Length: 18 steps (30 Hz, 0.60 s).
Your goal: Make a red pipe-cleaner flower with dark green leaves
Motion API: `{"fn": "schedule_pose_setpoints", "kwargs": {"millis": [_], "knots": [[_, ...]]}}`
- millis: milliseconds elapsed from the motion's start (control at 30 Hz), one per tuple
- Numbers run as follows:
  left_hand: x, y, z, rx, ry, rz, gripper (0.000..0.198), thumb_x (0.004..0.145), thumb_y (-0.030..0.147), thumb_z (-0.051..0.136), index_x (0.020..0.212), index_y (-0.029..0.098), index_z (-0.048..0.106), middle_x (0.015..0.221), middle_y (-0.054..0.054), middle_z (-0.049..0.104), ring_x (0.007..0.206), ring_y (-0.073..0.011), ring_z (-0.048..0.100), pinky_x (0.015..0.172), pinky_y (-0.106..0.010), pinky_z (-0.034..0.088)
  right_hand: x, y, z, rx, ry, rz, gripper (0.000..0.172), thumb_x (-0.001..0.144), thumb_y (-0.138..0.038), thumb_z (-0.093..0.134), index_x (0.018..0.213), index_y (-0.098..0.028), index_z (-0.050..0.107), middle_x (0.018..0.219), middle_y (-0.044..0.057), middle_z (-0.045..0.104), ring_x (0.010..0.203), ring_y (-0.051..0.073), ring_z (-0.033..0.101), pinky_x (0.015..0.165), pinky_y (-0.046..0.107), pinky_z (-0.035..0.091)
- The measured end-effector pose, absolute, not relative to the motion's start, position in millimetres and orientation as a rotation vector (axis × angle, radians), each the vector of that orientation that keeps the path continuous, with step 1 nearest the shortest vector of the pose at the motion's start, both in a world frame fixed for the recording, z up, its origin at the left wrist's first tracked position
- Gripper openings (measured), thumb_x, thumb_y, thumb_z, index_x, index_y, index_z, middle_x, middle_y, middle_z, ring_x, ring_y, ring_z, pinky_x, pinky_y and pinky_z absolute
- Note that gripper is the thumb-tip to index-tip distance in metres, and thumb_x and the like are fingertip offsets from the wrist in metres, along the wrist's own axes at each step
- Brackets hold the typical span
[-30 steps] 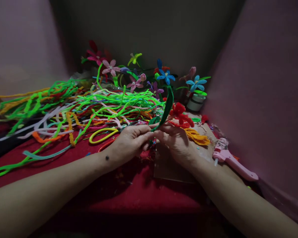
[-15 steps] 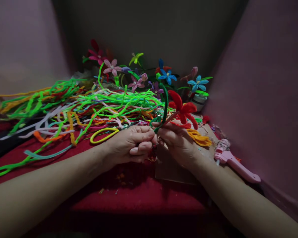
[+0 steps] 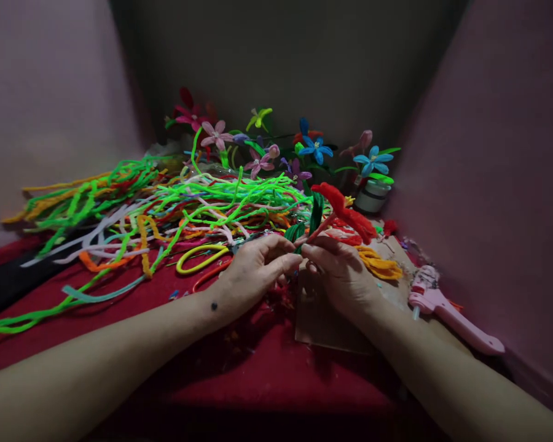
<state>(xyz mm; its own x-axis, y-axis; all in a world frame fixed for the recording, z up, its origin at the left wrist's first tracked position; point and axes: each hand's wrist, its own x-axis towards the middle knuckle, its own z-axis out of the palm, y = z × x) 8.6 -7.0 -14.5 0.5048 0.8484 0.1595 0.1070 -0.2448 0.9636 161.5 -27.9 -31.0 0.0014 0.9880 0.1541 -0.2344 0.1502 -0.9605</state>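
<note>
Flower of red, fuzzy pipe cleaner (image 3: pixel 348 213) tilts toward the right just past the centre of the frame, its thin pinkish stem clamped between the thumb and fingers of the bare right hand (image 3: pixel 341 274). A bare left hand (image 3: pixel 258 273) meets it from the left, thumb and forefinger reaching the stem's lower end; whether they are clamped on it cannot be told. Dark green, fuzzy leaf (image 3: pixel 316 213) rises beside the stem, above the fingertips. Tangled, mostly bright green pipe cleaners (image 3: pixel 230 195) spread across the centre left, near a yellow loop handle (image 3: pixel 179 264) beside the left hand. A folded orange-yellow bundle (image 3: pixel 381 264) lies just behind the right hand, a pink plastic glue gun (image 3: pixel 449 312) at right. Multicoloured five-petalled flowers (image 3: pixel 216 135) stand in the upper centre; red cloth (image 3: pixel 276 380) covers the lower centre
</note>
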Motion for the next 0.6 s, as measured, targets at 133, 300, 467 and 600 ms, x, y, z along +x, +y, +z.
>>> {"fn": "schedule_pose_setpoints", "kwargs": {"millis": [133, 300, 467, 600], "knots": [[9.9, -7.3, -23.0, 1.947, 0.915, 0.999, 0.022, 0.081, 0.036, 0.055, 0.087, 0.015, 0.061, 0.071, 0.0, 0.059, 0.058, -0.0097, 0.051, 0.055, -0.021, 0.041, 159.4, -28.2, -29.2, -0.873, -1.087, 1.217, 0.012, 0.068, -0.027, 0.069, 0.077, -0.02, 0.069, 0.074, -0.001, 0.066, 0.069, 0.014, 0.056, 0.068, 0.028, 0.042], [12.4, -6.7, -27.7, 2.227, 1.017, 1.076, 0.019, 0.083, 0.033, 0.053, 0.085, 0.016, 0.061, 0.067, 0.0, 0.057, 0.057, -0.0096, 0.047, 0.055, -0.021, 0.037, 156.8, -30.2, -25.0, -1.005, -1.093, 1.077, 0.007, 0.067, -0.025, 0.068, 0.071, -0.02, 0.07, 0.068, -0.001, 0.065, 0.067, 0.014, 0.054, 0.07, 0.029, 0.041], [12.1, -4.9, -25.5, 2.37, 0.99, 1.085, 0.017, 0.086, 0.026, 0.047, 0.079, 0.015, 0.058, 0.064, 0.001, 0.053, 0.057, -0.009, 0.044, 0.056, -0.021, 0.034, 156.3, -31.1, -22.4, -1.024, -1.165, 0.958, 0.005, 0.07, -0.023, 0.066, 0.068, -0.023, 0.072, 0.062, -0.004, 0.061, 0.067, 0.014, 0.054, 0.072, 0.028, 0.042], [9.6, -3.3, -25.1, 2.36, 0.96, 1.116, 0.016, 0.086, 0.025, 0.048, 0.078, 0.015, 0.059, 0.063, 0.002, 0.05, 0.057, -0.0084, 0.042, 0.057, -0.021, 0.034, 153.2, -29.3, -23.3, -0.989, -1.153, 0.981, 0.005, 0.069, -0.022, 0.067, 0.067, -0.025, 0.071, 0.061, -0.004, 0.061, 0.066, 0.014, 0.054, 0.071, 0.028, 0.044]]}}
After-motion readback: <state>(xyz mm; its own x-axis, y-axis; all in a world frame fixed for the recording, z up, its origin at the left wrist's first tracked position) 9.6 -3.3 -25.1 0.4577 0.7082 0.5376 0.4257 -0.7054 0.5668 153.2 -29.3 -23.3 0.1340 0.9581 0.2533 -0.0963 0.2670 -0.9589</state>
